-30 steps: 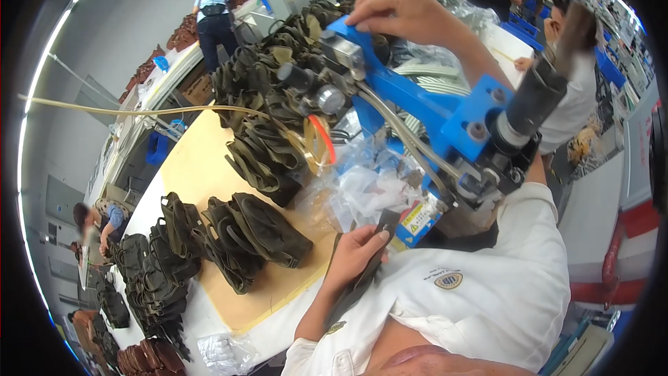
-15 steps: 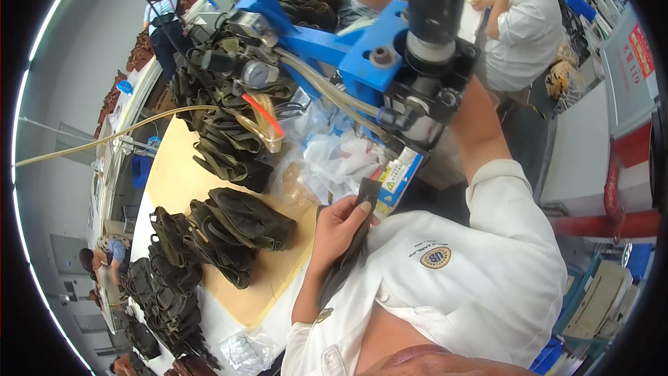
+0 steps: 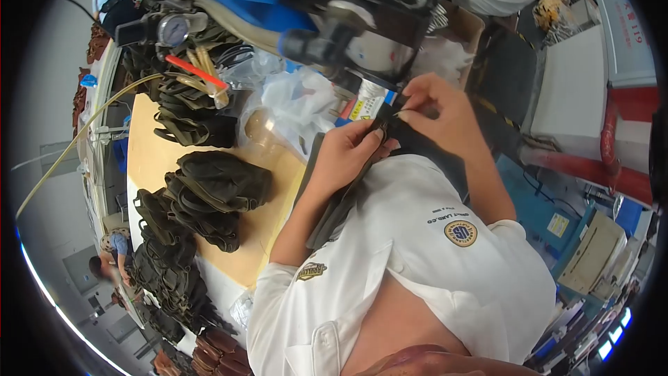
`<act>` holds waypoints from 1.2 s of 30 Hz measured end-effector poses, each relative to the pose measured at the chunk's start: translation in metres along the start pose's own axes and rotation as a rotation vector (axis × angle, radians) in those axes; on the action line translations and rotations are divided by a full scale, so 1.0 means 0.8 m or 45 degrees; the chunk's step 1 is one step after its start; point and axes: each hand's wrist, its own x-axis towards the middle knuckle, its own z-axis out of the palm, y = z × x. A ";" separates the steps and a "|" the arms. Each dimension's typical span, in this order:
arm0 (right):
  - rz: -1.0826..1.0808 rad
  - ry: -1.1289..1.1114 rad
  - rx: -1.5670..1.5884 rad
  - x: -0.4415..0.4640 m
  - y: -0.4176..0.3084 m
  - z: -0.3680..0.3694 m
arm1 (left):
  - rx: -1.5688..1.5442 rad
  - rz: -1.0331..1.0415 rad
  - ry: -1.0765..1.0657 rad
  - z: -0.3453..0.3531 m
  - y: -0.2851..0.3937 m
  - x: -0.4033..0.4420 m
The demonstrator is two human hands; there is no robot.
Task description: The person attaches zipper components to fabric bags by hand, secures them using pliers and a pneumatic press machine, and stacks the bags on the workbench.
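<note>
My left hand is closed on a dark olive strap-like piece, thumb on top. The piece's long part hangs down along my forearm against the white shirt. My right hand is pinched close beside it, at the upper end of the piece. What lies between its fingertips is too small to make out. Both hands are just below the head of a blue and black press machine, near its white and blue warning label.
Dark olive bags lie in piles on a tan board at left. Clear plastic bags, a pressure gauge and a red-tipped tube are near the machine. A red pipe runs at right. Other people work farther off.
My right hand has come down from beyond the machine to meet my left hand at the strap-like piece's upper end. The view has shifted closer, with the machine higher in it.
</note>
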 end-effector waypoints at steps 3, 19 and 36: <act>0.043 0.025 -0.071 -0.011 -0.005 0.008 | 0.059 0.048 -0.044 0.006 -0.003 0.008; 0.074 -0.034 0.001 -0.006 0.014 0.009 | -0.188 -0.012 -0.077 0.001 -0.006 0.016; 0.305 0.052 0.497 -0.011 0.061 0.035 | -0.364 -0.068 -0.017 0.008 -0.021 0.044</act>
